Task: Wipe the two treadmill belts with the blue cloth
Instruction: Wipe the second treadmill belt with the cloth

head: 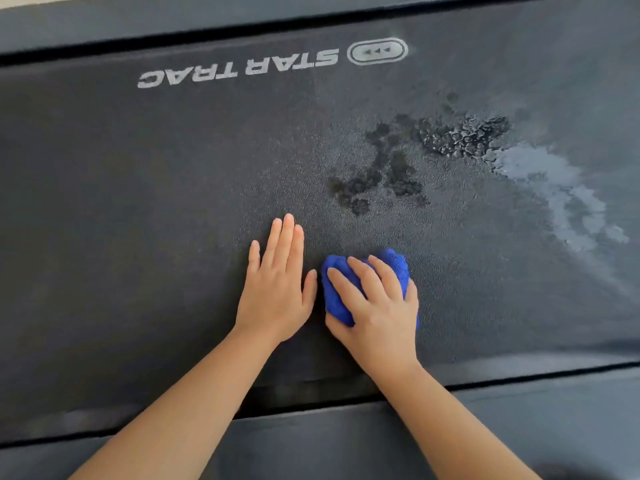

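A dark treadmill belt (pixel 138 202) fills nearly the whole view, running left to right. The blue cloth (pixel 398 266) lies bunched on the belt, right of centre and toward the near edge. The right hand (pixel 377 306) covers it, fingers spread and curled over the wad with the thumb tucked along its near side, so that grip is closed on the cloth. The left hand (pixel 277 282) lies flat on the belt just left of the cloth, fingers straight and together, its grip released and holding nothing.

Beyond the cloth, to the far right, dark wet blotches (pixel 381 174) mark the belt. Farther right is a bubbly puddle (pixel 464 136), and a pale wet smear (pixel 547 181) trails toward the right edge. White upside-down lettering (pixel 239 69) runs along the far side.

A narrow dark gap separates the belt from the grey side rail (pixel 346 445) at the near edge, crossed by both forearms. Another rail (pixel 138 22) borders the far edge. To the left of the hands the belt is dry and bare.
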